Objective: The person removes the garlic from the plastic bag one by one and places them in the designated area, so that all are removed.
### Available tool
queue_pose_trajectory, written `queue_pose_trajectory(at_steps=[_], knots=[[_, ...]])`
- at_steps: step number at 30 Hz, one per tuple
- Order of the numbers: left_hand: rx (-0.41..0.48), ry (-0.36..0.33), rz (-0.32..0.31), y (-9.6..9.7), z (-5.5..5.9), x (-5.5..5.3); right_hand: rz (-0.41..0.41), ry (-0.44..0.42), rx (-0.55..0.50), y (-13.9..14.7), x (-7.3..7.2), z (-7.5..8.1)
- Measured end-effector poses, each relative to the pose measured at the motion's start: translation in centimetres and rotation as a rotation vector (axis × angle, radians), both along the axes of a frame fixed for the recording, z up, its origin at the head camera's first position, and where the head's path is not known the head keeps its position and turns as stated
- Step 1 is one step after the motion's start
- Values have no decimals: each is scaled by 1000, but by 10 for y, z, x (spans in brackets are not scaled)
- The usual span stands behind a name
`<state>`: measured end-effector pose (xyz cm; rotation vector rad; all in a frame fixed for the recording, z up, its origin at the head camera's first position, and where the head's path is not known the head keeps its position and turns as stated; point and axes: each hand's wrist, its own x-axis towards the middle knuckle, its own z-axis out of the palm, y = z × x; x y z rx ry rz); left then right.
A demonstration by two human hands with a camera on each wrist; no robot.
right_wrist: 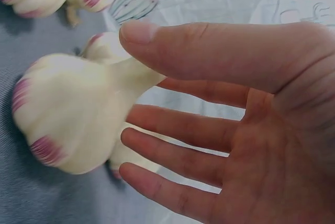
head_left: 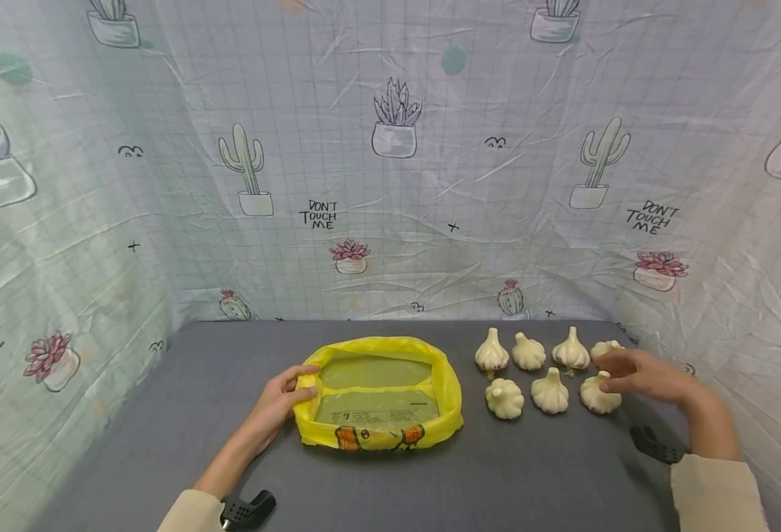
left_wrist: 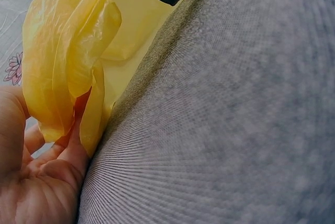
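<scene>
A yellow plastic bag sits on the grey table with its mouth opened wide upward and its rim folded over. My left hand pinches the bag's left rim, thumb over the edge and fingers along the outside. In the left wrist view the gathered yellow plastic lies between thumb and fingers. My right hand is at the right end of the garlic bulbs, its fingers extended. Its thumb overlaps the stem of the nearest garlic bulb, which rests on the table. Another bulb is partly hidden behind the fingers.
Several more garlic bulbs stand in two rows right of the bag. The grey tabletop reaches back to a hanging sheet printed with cactus pots, which also covers both sides.
</scene>
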<state>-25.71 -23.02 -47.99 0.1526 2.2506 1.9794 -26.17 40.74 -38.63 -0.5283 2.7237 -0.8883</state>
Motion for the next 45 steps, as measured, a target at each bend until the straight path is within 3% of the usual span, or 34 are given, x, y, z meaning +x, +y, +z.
queue_pose_trajectory(at_steps=[7,16,28,39,45], knots=[[8,-6,-7,4,-4,-2,-58,58,49,-7,10,17],[-6,-11,-4,4,-1,-3,-102,240,63,-22,20,33],[-36,-48,-78,-5,17,0,-92,266,85,-41,22,49],[-50,-34,-154,-9,19,-3,-85,269,86,-45,24,51],[-83,-5,-129,-9,21,-3,-78,268,81,-45,22,50]])
